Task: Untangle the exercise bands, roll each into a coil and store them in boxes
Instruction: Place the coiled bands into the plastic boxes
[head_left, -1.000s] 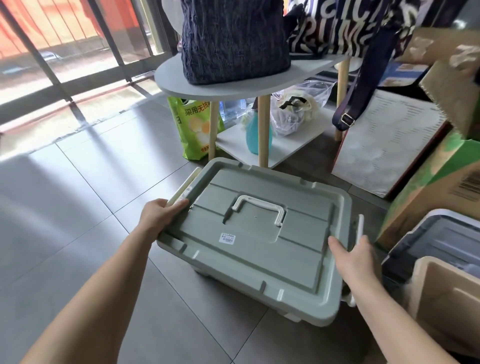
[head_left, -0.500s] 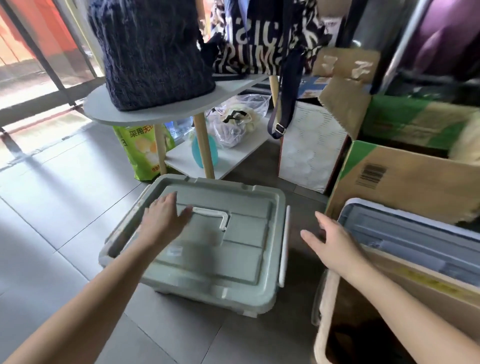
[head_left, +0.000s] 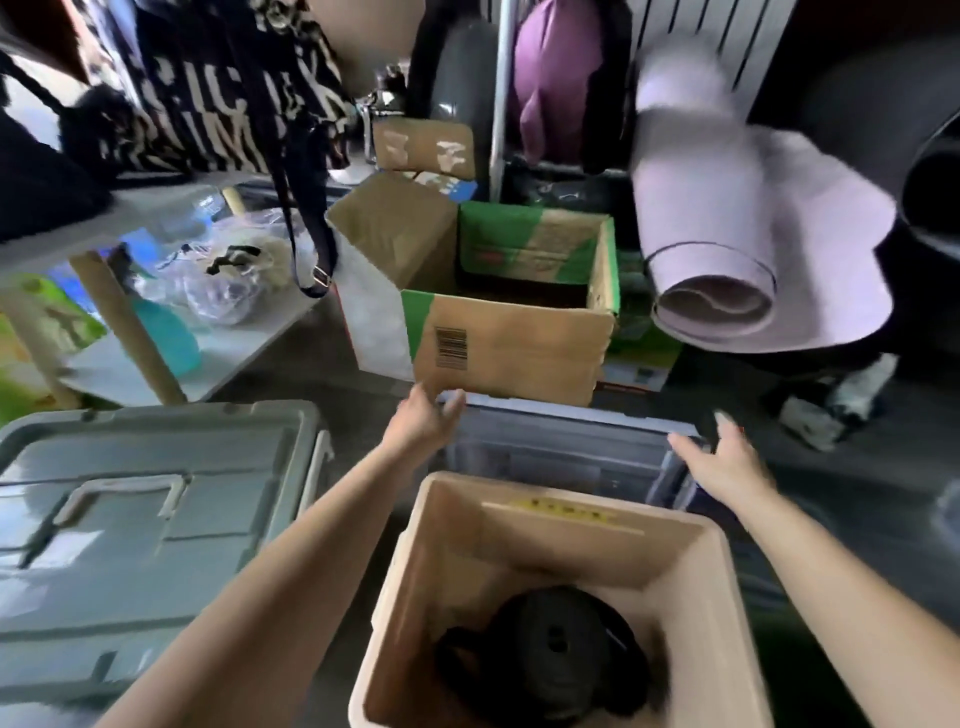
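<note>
A beige open bin (head_left: 675, 551) stands in front of me with a black coiled band (head_left: 550, 649) lying in its bottom. Behind it sits a grey-blue lidded box (head_left: 561, 441). My left hand (head_left: 423, 421) rests on that box's far left corner, fingers curled over the edge. My right hand (head_left: 727, 460) hovers at the box's right edge, fingers apart, holding nothing. The green lidded box (head_left: 156, 499) with a white handle sits on the floor at the left, untouched.
An open cardboard box (head_left: 514, 343) stands behind the grey-blue box. A rolled lilac mat (head_left: 711, 244) leans at the right. A low white table (head_left: 156, 358) with bags, a blue bottle and a hanging strap is at the left.
Both hands left the green box and moved right to the grey-blue box. My view swung right, bringing the beige bin and the cardboard box into the centre.
</note>
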